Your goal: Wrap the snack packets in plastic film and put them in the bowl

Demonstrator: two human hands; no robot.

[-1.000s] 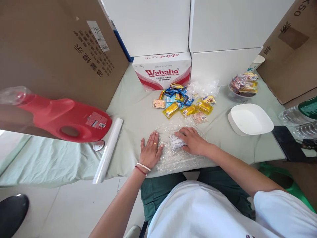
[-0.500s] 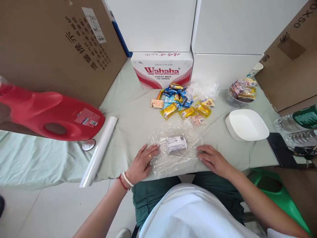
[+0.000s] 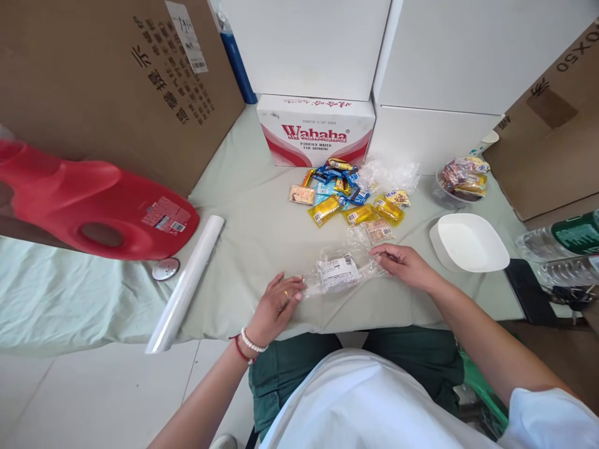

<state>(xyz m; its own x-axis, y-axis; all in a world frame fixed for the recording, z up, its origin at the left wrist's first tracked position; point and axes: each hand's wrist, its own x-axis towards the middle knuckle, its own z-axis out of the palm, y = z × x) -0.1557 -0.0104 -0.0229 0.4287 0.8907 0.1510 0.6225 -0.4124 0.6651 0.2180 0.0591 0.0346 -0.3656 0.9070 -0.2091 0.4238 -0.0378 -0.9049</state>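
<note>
A small white packaged snack (image 3: 337, 273) with printed text and a barcode lies on the table in front of me. Clear plastic wrap (image 3: 364, 272) is gathered around it, drawn narrow at both sides. My left hand (image 3: 278, 303), wearing a ring, pinches the wrap's left end between thumb and fingers. At the other side my right hand (image 3: 405, 265) is closed on the wrap's right end. Just beyond the wrap lies a small pinkish snack packet (image 3: 379, 231), near several yellow packets (image 3: 360, 214).
A roll of plastic wrap (image 3: 187, 284) lies left, beside a red jug (image 3: 112, 212) and a round lid (image 3: 165, 269). To the right are a white bowl (image 3: 468, 243), a clear tub of snacks (image 3: 452, 194) and a black phone (image 3: 528, 290). A Wahaha carton (image 3: 318, 134) stands behind.
The wrap was spread flat under the packaged snack; now it is folded over and gathered around it. Both hands have closed on its ends, and the right hand has moved up slightly.
</note>
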